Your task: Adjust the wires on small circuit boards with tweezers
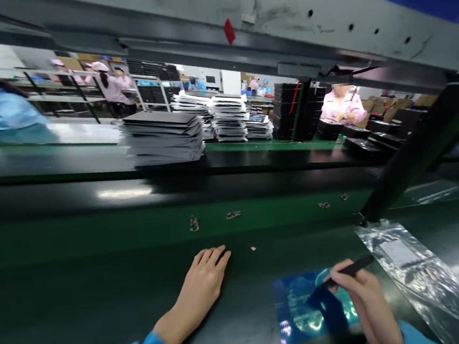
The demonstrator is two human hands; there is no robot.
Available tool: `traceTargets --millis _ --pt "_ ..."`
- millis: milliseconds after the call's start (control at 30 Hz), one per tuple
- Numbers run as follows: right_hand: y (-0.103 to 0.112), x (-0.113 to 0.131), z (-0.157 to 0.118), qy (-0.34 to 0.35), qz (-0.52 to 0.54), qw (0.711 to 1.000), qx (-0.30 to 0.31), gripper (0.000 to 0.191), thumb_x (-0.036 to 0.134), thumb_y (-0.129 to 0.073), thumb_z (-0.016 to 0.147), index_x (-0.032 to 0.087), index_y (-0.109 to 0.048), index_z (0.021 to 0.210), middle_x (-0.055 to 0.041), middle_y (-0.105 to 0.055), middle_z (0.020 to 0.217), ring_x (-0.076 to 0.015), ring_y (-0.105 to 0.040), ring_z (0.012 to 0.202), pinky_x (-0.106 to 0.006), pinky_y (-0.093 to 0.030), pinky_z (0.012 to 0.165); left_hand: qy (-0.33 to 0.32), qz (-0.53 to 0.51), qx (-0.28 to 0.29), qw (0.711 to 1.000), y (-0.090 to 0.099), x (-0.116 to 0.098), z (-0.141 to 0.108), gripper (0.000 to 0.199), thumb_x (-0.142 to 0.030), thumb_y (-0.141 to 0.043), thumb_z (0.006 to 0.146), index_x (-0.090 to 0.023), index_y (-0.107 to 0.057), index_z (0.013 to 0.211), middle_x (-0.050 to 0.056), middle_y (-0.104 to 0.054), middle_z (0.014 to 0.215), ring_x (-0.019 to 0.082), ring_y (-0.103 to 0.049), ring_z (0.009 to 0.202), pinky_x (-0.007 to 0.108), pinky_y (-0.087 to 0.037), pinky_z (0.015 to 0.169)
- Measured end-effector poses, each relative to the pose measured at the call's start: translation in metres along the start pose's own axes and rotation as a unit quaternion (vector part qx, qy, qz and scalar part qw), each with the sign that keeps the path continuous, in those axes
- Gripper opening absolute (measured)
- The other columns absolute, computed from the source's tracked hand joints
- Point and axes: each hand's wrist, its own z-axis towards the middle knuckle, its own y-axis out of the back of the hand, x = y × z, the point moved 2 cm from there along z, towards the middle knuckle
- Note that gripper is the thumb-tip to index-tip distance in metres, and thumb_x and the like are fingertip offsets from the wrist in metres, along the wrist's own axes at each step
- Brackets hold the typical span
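Green glossy bench point(105, 314) (factory line behind): left hand point(202, 288) rests flat, fingers together; right hand point(361, 300) pinches a slim black stylus point(350, 268) over an iridescent film sheet point(303, 308), beside a crinkled clear plastic bag point(426, 277).

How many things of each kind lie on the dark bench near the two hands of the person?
Black pen, in the right hand: 1
Shiny blue sheet: 1
Clear plastic bag: 1
Total: 3
The left hand lies flat on the bench.
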Motion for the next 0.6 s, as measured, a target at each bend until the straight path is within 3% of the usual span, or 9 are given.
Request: traceTargets --millis 133,233,400,600 --pt "0.023 0.005 0.057 0.075 -0.126 0.988 -0.039 0.022 0.036 -0.064 0.074 0.014 -0.062 0.076 -0.0023 -0.063 0.076 -0.0141 -0.054 0.061 -0.029 -0.045 0.062 -0.034 -0.025 -0.031 0.999 0.003 -0.014 -0.012 0.036 -0.014 -0.03 0.088 -0.019 -0.061 0.106 0.007 -0.061 0.108 0.021 -0.056 0.093 0.035 -0.046 0.081" --pt "0.036 0.005 0.106 0.09 -0.254 0.961 -0.062 0.019 0.032 -0.054 0.086 0.014 -0.059 0.088 -0.001 -0.061 0.081 -0.0122 -0.056 0.06 -0.029 -0.048 0.059 -0.053 -0.036 -0.043 0.997 -0.002 -0.018 -0.02 0.034 -0.017 -0.033 0.088 -0.022 -0.059 0.108 0.005 -0.06 0.109 0.021 -0.056 0.095 0.033 -0.047 0.079" --pt "0.031 0.003 0.167 0.091 -0.47 0.877 -0.043 0.016 0.027 -0.053 0.087 0.016 -0.059 0.098 -0.0052 -0.06 0.1 -0.0181 -0.059 0.084 -0.037 -0.05 0.073 -0.033 -0.041 -0.02 0.998 -0.014 -0.018 -0.027 0.035 -0.019 -0.033 0.089 -0.026 -0.057 0.113 0.003 -0.058 0.115 0.021 -0.055 0.1 0.032 -0.05 0.079" --pt "0.009 -0.002 0.199 0.068 -0.638 0.767 0.017 0.024 0.027 -0.055 0.087 0.016 -0.055 0.108 -0.0073 -0.057 0.11 -0.0212 -0.058 0.092 -0.04 -0.049 0.077 0.005 -0.059 -0.007 0.998 -0.002 -0.024 -0.025 0.035 -0.019 -0.033 0.087 -0.026 -0.062 0.107 0.004 -0.058 0.116 0.023 -0.056 0.102 0.035 -0.051 0.082"
